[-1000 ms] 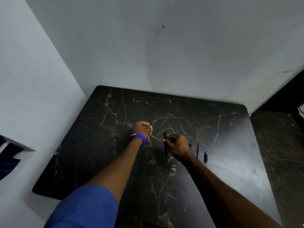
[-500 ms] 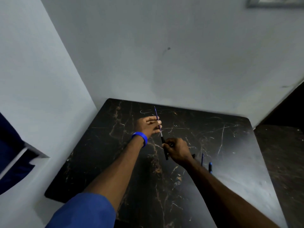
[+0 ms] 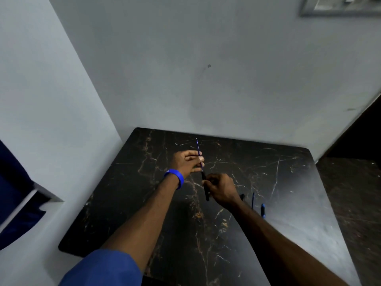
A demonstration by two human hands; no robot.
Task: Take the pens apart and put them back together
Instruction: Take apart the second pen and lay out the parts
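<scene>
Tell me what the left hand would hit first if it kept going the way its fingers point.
The left hand points right, across the thin blue refill it pinches. Beyond that, only bare table shows; depth is unclear.

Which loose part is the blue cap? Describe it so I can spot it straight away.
Start at the black marble table, on its right side just past the right hand. Three small parts lie there in a row; the blue cap is the outermost one, farthest right. It is short and stubby, unlike the thin refill beside it.

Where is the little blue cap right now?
In the head view, the blue cap lies on the black marble table, right of the right hand, just beside a thin blue refill.
</scene>
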